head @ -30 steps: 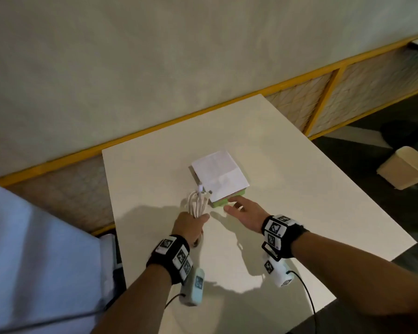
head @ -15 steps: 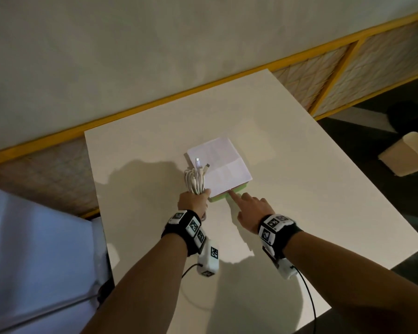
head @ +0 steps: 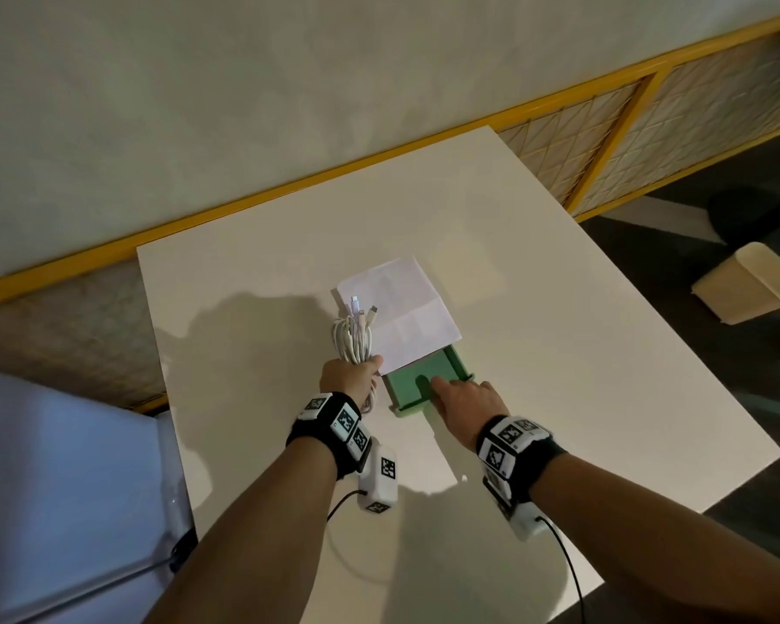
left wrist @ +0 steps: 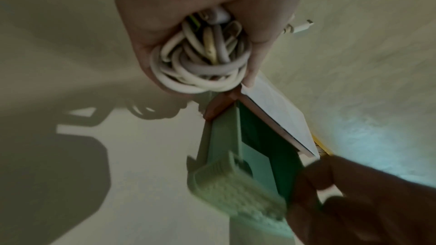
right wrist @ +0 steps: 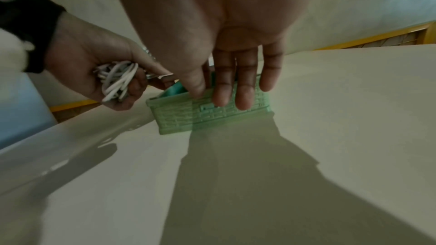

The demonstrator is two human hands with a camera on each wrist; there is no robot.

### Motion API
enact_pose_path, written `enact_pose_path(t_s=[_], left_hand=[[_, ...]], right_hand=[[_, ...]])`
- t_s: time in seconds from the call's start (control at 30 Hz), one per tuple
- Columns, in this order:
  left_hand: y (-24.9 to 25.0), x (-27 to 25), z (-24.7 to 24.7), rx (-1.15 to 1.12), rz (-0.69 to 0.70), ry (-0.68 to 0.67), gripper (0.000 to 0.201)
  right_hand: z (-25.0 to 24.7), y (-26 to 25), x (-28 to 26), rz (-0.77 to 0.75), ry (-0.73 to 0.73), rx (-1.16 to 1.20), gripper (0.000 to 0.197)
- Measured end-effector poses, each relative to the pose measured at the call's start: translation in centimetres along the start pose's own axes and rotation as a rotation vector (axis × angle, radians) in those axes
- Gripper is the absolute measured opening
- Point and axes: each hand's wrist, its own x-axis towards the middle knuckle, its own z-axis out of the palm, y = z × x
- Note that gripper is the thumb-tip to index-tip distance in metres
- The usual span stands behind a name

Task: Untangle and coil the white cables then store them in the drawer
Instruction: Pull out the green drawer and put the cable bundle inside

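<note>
A bundle of coiled white cables (head: 354,342) stands up out of my left hand (head: 352,376), which grips it round the lower loops (left wrist: 200,70), connector ends pointing away from me. The hand is at the left front corner of a small box topped with white paper (head: 401,313). The box's green drawer (head: 410,389) is slid partly out towards me and looks empty. My right hand (head: 460,398) holds the drawer's textured front panel (right wrist: 179,116): the index finger reaches inside, while the thumb and other fingers (right wrist: 245,96) lie on the outside.
The box sits mid-way on a white table (head: 559,353) whose far edge runs along a yellow-framed mesh rail. A beige bin (head: 748,283) stands on the dark floor to the right. Pale blue fabric (head: 41,488) lies beyond the table's left edge.
The green drawer has slid out of the box towards me under my right hand; earlier only its front edge showed. My left hand still holds the cables beside the box.
</note>
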Motion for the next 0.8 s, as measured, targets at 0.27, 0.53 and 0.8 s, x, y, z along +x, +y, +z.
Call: enact_pose_path(t_s=[0.27, 0.53, 0.8], left_hand=[[0.1, 0.0, -0.3, 0.011, 0.008, -0.005, 0.03], [-0.1, -0.1, -0.2, 0.0, 0.024, 0.011, 0.032], [0.5, -2.3, -0.9, -0.008, 0.065, 0.084, 0.037]], right_hand=[[2.6, 2.2, -6.5, -0.033, 0.012, 0.002, 0.024], [3.1, 2.5, -7.7, 0.008, 0.021, 0.013, 0.023], [1.5, 1.5, -8.1, 0.02, 0.042, 0.052, 0.026]])
